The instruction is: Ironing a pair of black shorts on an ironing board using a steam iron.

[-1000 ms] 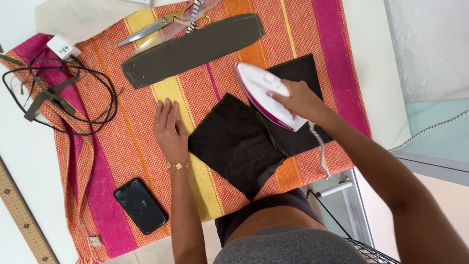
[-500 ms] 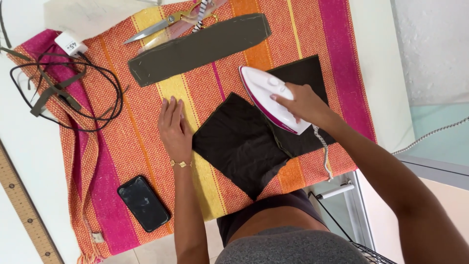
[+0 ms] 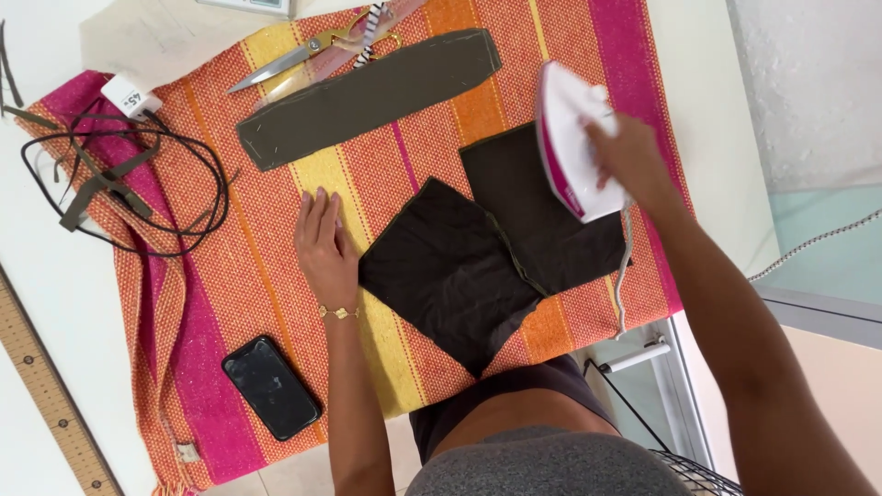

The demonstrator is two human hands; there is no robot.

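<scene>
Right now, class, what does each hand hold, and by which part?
The right hand grips the white and pink iron by its handle. The left hand holds nothing, resting flat on the striped cloth.

One camera, worn on the person's head, is looking almost straight down from close above the worktable. It is taking in the striped cloth spread across it, with the person's own torso filling the bottom edge and floor showing at right.
</scene>
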